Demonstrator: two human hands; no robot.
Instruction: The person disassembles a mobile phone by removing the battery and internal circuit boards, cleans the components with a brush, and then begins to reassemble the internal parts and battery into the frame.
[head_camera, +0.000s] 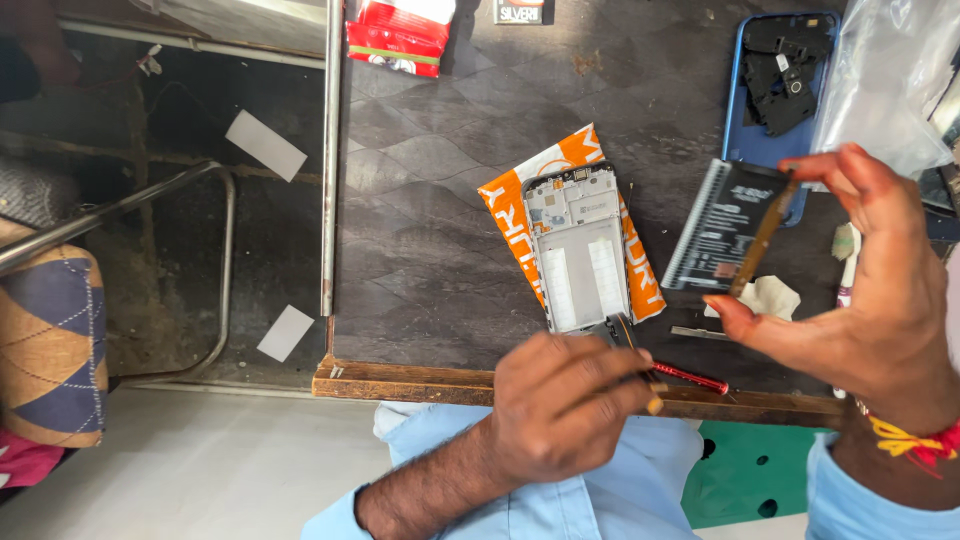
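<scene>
Two bare hands work over a dark workbench (440, 200) strewn with phone parts.

Largest is the bench, a matt stone-patterned top with a worn wooden front edge. At its middle an orange-and-white plastic pouch (520, 200) lies under an opened phone frame (580, 250), pale grey, rectangular, insides bare; judging by that, stripping is well along and refitting not begun. A blue phone back cover (735, 110) rests at the far right, holding loose black parts. The right hand (880, 300) pinches a thin brownish strip (765, 235) edge-on between thumb and fingertips, raised above the bench. The left hand (560, 405) is curled closed around a slim red-handled tool (690, 378) near the bench's front edge.
</scene>
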